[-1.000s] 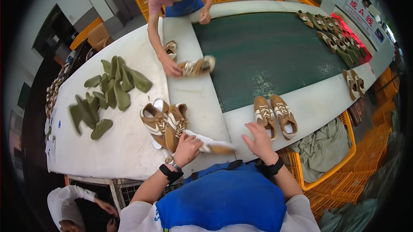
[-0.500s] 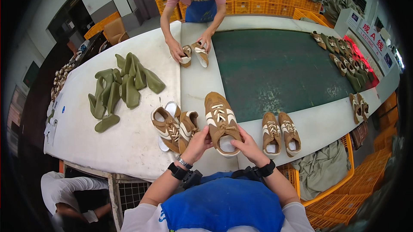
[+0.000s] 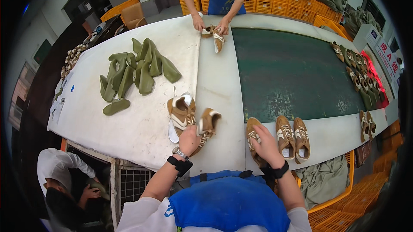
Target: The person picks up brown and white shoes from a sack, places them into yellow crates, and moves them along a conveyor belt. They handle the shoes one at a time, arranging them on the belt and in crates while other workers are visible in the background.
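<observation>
My left hand [image 3: 189, 141] is closed on a brown and white sneaker [image 3: 209, 122], which is tilted and blurred by motion. Just left of it, another such sneaker [image 3: 180, 112] rests on the white tabletop, with white insoles [image 3: 173, 134] beside it. My right hand [image 3: 267, 147] grips a third sneaker [image 3: 251, 134] at the table's near edge, covering part of its upper and opening. To the right of that one stands a matching pair, a laced sneaker [image 3: 285, 135] and its mate [image 3: 302, 138], toes pointing away from me.
Olive shoe lasts [image 3: 144, 70] lie piled on the left of the white table [image 3: 94, 133]. A green panel [image 3: 297, 77] fills its right part. Across from me, a person handles a sneaker pair [image 3: 217, 38]. Someone crouches at lower left [image 3: 60, 167]. Orange crates [image 3: 350, 180] stand at lower right.
The sneaker that both hands held has moved right, beside the pair, under my right hand. My left hand has moved left and taken up another sneaker. The view has shifted.
</observation>
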Demonstrator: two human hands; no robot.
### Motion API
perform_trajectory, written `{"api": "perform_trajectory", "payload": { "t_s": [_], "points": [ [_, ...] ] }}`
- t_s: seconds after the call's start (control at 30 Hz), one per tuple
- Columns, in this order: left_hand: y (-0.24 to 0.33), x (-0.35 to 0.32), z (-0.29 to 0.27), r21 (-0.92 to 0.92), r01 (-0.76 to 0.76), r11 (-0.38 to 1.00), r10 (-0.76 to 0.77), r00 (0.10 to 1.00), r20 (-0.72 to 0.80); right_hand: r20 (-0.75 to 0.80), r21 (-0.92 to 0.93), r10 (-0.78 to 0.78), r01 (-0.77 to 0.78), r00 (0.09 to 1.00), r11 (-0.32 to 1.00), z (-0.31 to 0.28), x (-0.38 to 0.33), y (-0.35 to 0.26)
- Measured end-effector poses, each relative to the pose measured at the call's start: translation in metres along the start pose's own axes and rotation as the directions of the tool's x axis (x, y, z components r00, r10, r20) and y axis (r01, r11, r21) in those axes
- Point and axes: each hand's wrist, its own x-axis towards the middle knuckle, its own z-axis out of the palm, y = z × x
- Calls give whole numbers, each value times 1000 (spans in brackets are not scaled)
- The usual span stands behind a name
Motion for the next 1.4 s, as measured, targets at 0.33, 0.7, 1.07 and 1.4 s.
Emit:
{"api": "perform_trajectory", "payload": {
  "t_s": [0.33,0.7,1.07,1.4],
  "points": [
    [0,10,-61,-789,614,6,207,771,602,400,229,-323,248,858,941,-2,84,-21],
    [-64,56,-58,162,-112,981,168,903,-396,499,792,130,-512,857,333,-16,70,11],
    [-88,67,-36,-830,293,474,-643,759,-99,644,-225,133,21,753,974,24,3,-11],
    [25,21,-65,-775,11,-631,-340,894,290,492,756,192,-526,849,389,49,82,-64]
  ]
}}
